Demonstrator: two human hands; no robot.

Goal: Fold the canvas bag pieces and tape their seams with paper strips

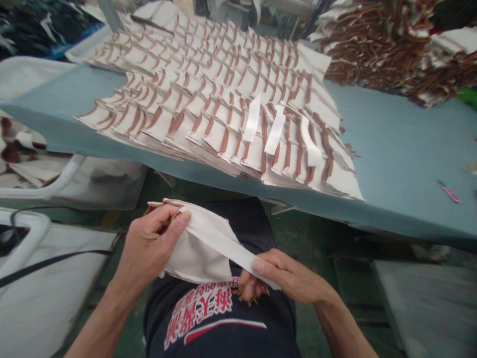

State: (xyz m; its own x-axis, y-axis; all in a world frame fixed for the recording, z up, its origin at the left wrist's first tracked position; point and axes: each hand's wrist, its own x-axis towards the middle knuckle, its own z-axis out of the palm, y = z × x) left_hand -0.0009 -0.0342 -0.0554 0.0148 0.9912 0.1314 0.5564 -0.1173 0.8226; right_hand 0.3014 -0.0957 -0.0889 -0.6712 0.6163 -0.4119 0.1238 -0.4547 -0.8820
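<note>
My left hand (151,241) pinches the upper left corner of a cream fabric piece with brown edging (201,256). Under the same thumb lies one end of a white strip (223,243). The strip runs down to the right across the piece, looking taut. Its other end is between the thumb and fingers of my right hand (281,273). Both hands are low in front of my dark, printed apron (216,318). What the fingers behind the fabric piece do is partly hidden.
Overlapping rows of similar cream and brown pieces (208,99) cover much of the blue-grey table (395,159). Several white strips (276,129) lie on them. A pink-handled tool (449,192) is at right. A brown pile (383,49) stands behind. White bins (70,174) are at left.
</note>
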